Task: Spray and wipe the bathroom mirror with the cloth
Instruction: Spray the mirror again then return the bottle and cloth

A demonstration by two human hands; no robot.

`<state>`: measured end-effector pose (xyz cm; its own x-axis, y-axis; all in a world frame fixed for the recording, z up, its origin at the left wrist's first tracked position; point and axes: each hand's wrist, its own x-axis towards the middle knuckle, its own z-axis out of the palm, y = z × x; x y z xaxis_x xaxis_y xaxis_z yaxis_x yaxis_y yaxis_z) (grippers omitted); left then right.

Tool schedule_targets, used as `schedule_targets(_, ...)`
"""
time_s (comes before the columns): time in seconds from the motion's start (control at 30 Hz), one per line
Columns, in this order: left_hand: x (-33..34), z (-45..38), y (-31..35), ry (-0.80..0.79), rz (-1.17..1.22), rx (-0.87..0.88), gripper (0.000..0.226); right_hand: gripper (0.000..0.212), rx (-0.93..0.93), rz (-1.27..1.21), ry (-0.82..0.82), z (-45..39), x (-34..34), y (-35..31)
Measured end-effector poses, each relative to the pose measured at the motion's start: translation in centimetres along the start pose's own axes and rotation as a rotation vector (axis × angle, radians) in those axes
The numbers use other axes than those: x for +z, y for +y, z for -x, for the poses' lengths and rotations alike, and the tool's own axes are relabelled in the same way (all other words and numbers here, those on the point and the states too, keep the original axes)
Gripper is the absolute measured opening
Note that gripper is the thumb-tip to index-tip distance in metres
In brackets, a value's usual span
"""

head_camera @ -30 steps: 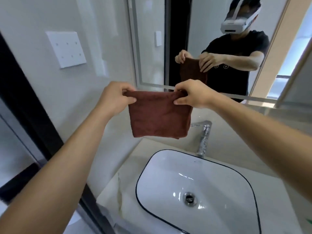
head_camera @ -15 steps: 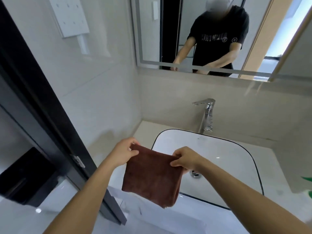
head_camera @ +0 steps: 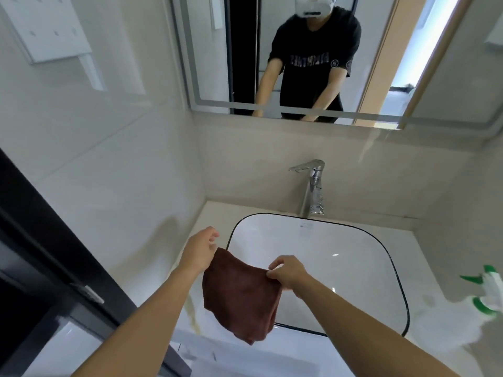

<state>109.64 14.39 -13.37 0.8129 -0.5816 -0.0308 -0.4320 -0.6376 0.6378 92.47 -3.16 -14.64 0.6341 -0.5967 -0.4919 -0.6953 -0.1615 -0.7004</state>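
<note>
The mirror [head_camera: 299,55] hangs on the wall above the sink [head_camera: 313,268] and faucet [head_camera: 313,186]. You hold the cloth [head_camera: 241,293] over the sink's near-left rim: your right hand [head_camera: 288,273] pinches its top edge, your left hand [head_camera: 200,250] touches its corner, fingers loosened. A spray bottle [head_camera: 487,292] stands far right.

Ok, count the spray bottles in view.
1. A spray bottle with a green trigger stands on the counter right of the sink, partly cut off by the frame edge; others may be hidden.
</note>
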Motion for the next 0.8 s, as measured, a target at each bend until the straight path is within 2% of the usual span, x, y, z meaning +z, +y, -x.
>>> schedule_targets(0.13, -1.7, -0.7, 1.7, 0.12, -0.008, 0.065, 0.026, 0.028, -0.069, 0.001, 0.123, 0.0, -1.0, -0.8)
schedule_targets(0.43, -2.9, -2.7, 10.3, 0.231, 0.023, 0.266, 0.026, 0.033, -0.228, -0.11, 0.434, 3.9, -7.1, -3.9)
schedule_targets(0.6, 0.4, -4.0, 19.7, 0.178, 0.092, 0.438, 0.028, 0.037, -0.236, -0.125, 0.634, 7.9, -14.6, -2.5)
schedule_targets(0.8, 8.4, -3.1, 31.1, -0.009, 0.23, 0.539, 0.029, 0.038, -0.142, -0.151, 0.893, 13.2, -24.4, 3.7)
